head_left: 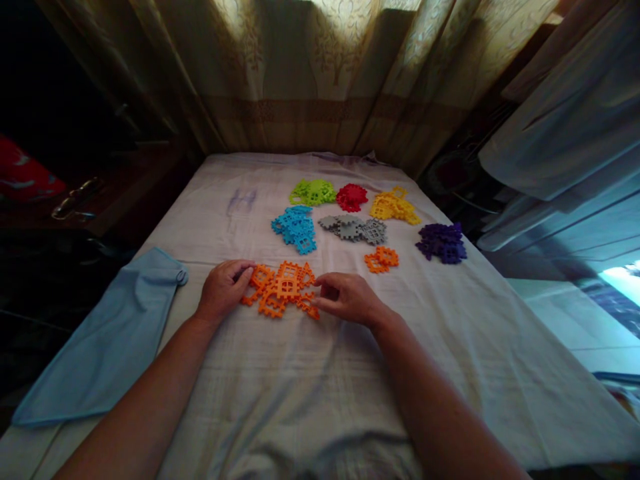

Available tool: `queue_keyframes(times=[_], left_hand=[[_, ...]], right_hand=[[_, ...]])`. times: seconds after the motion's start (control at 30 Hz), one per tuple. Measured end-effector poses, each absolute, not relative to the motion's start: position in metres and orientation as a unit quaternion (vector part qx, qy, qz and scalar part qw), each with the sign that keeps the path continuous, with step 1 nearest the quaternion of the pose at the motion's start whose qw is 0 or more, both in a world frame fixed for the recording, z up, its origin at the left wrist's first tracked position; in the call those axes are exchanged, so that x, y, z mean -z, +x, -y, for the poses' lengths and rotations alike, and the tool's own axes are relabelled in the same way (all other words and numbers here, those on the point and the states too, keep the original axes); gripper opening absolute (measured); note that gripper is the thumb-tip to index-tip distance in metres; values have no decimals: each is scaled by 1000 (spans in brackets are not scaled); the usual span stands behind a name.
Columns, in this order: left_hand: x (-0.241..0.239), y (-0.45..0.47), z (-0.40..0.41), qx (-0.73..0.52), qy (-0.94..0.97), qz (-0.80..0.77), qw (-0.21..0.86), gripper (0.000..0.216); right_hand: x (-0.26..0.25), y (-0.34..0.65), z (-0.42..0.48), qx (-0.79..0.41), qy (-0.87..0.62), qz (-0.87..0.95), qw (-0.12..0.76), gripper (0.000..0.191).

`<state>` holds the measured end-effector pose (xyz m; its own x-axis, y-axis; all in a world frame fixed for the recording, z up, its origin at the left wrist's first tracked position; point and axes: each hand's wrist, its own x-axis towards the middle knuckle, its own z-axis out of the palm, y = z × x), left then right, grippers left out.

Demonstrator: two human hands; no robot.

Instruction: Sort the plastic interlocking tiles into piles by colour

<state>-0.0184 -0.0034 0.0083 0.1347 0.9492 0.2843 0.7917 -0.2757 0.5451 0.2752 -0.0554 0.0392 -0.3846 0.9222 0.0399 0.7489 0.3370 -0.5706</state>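
A loose pile of orange interlocking plastic pieces [287, 287] with toothed edges and window-like cutouts lies on the cloth between my hands. My left hand [223, 288] is at the pile's left edge, thumb and forefinger closed on the edge of an orange piece [263, 275]; its other fingers are partly hidden. At the right edge rests my right hand [347, 298], thumb and fingers curved apart around a gap, fingertips close to the pieces. Beyond it, a few more orange pieces [381, 259] form a small separate group.
Farther back sit piles of blue [296, 229], green [314, 192], red [352, 197], grey [353, 228], yellow [395, 205] and purple pieces [441, 243]. A light blue cloth [107, 340] hangs over the left edge of the cloth-covered table [300, 400]. A curtain [310, 80] closes off the back.
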Motion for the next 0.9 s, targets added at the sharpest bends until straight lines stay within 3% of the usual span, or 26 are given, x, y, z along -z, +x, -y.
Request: queue_keyframes(times=[0.13, 0.37, 0.6, 0.77, 0.9], left_hand=[[-9, -18, 3, -292, 744, -587, 133, 39], [-11, -18, 4, -289, 747, -584, 133, 39], [-11, -18, 3, -290, 750, -579, 131, 41], [-12, -18, 4, -287, 752, -580, 128, 39], [-12, -18, 4, -281, 752, -583, 126, 38]], right_hand=[[-47, 266, 61, -188, -495, 841, 111, 46], [-53, 266, 64, -137, -528, 835, 73, 28], [-49, 312, 59, -93, -619, 769, 131, 28], [-33, 343, 48, -1, -695, 686, 217, 36], [-17, 358, 41, 49, -743, 627, 229, 38]])
